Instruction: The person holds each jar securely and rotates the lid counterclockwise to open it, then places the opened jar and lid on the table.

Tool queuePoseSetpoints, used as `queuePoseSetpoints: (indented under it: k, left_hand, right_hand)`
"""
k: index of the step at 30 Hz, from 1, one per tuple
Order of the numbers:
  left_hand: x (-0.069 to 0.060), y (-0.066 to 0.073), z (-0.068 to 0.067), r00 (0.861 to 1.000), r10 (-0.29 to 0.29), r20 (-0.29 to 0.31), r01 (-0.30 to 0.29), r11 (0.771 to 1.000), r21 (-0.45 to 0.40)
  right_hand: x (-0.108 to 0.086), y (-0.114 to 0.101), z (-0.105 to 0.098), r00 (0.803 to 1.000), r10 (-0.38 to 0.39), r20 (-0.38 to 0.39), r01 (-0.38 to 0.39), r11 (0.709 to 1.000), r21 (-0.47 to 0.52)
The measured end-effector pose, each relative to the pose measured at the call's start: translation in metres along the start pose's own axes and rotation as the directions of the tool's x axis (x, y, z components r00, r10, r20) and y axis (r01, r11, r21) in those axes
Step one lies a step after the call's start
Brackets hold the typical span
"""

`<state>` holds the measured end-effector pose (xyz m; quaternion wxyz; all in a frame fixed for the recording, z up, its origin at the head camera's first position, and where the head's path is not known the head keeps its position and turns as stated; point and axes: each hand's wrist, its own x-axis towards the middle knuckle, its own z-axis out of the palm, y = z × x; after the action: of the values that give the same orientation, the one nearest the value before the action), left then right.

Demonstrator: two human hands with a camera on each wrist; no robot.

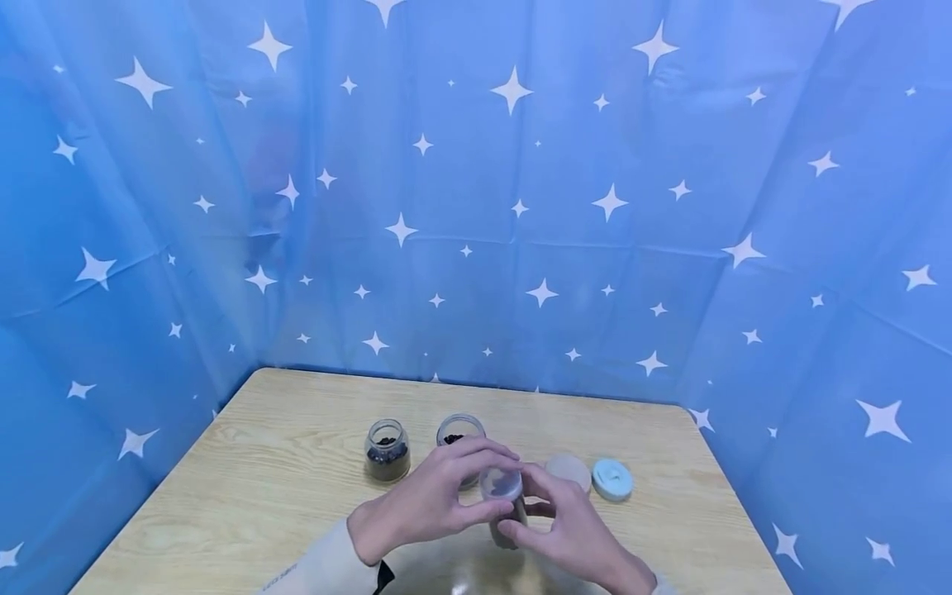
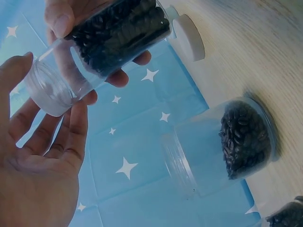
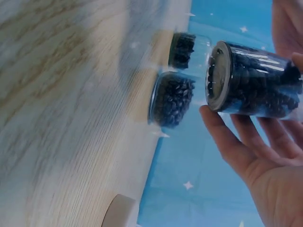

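Observation:
A clear jar of dark beans is held over the table in front of me, tilted in the wrist views. My right hand grips its body, thumb on one side and fingers on the other. At the top end, the thumb and fingers of my left hand hold the rim, around a clear or translucent cap; whether it is loose cannot be seen. Behind the left hand stands a second open glass jar with dark beans, partly covered by that hand. Another open jar of beans stands to its left.
Right of the hands, a whitish round lid and a light blue round lid lie on the wooden table. A blue star-printed curtain hangs behind the table and at both sides. Something shiny shows at the table's near edge.

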<state>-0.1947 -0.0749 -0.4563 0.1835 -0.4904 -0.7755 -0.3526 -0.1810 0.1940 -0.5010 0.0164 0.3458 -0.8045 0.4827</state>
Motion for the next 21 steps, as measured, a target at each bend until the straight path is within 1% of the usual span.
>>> queuePoseSetpoints:
  k: [7,13,21]
  left_hand:
    - [-0.0021,0.0005,-0.0008,1.0,0.006,0.005,-0.006,1.0,0.003]
    - [0.0001,0.0012,-0.0006,1.0,0.007,0.008,-0.007,1.0,-0.008]
    - [0.0029,0.0006,0.0022,1.0,0.003,-0.013,-0.003,1.0,-0.007]
  right_hand:
    - [-0.0008,-0.002,0.0014,1.0,0.002,0.004,-0.002,1.0,-0.002]
    - [-0.0005,-0.0022,0.0021,1.0,0.024,-0.012,-0.024,1.0,-0.002]
    - [0.0011,0.0005,0.0027,0.999,-0.006,-0.039,0.007,1.0,0.028]
